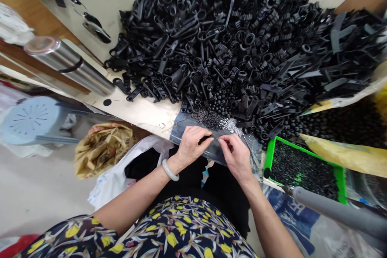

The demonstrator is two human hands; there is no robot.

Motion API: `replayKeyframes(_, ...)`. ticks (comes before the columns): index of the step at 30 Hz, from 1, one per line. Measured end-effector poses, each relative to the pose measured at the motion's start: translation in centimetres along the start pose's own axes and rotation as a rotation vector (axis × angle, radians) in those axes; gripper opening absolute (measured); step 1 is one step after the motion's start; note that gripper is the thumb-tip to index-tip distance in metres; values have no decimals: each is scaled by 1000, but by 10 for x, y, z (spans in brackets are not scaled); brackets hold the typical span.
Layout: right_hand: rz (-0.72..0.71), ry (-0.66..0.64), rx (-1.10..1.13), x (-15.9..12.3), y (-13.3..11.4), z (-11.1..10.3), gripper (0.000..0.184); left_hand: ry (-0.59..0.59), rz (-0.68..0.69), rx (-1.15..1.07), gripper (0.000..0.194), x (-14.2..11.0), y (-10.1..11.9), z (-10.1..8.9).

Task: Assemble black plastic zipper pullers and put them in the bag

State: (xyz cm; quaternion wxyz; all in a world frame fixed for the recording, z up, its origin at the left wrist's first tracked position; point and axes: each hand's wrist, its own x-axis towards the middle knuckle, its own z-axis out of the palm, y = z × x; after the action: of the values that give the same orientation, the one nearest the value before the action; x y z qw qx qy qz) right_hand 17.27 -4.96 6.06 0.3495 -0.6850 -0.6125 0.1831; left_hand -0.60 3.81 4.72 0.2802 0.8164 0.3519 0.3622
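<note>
My left hand [191, 145] is closed around a small black plastic part [209, 137], mostly hidden by the fingers. Close to its right, my right hand [237, 156] pinches a tiny silvery pin [218, 139] between thumb and forefinger, the pin apart from the black part. Both hands are above the clear plastic sheet [178, 127] at the table's front edge. Just beyond them lie a little heap of silvery pins [231, 125] and a heap of tiny dark pieces [211, 121].
A large pile of black plastic parts [193, 40] covers the table behind. A green tray [269, 159] of small black pieces stands at right, with a grey cylindrical tool [320, 201] in front. A steel flask [75, 64] stands at left, a blue stool [30, 119] below.
</note>
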Motion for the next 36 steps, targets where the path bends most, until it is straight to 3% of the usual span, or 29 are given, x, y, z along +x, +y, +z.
replayKeyframes(6,-12,-60,114,12,-14,-5,18,1,2,-20,6,-1,-3,1)
replayKeyframes(18,-184,-189,-139,37,-23,-15,17,-38,-43,-27,7,0,-1,-1)
replayKeyframes(24,-343,-160,-428,41,-29,-9,28,-45,-66,-39,12,-1,-1,-1)
replayKeyframes(27,-326,-116,-317,36,-28,-7,26,-16,-47,-47,7,-3,-3,1)
replayKeyframes(31,-205,-25,-73,-1,-31,-18,31,-5,-57,-54,9,-2,-2,2)
replayKeyframes(34,-177,19,-54,-67,-31,-41,28,9,-48,-53,10,-3,-2,2)
replayKeyframes(36,-111,120,-114,-119,-24,-62,21,13,-22,-50,10,-4,-4,2)
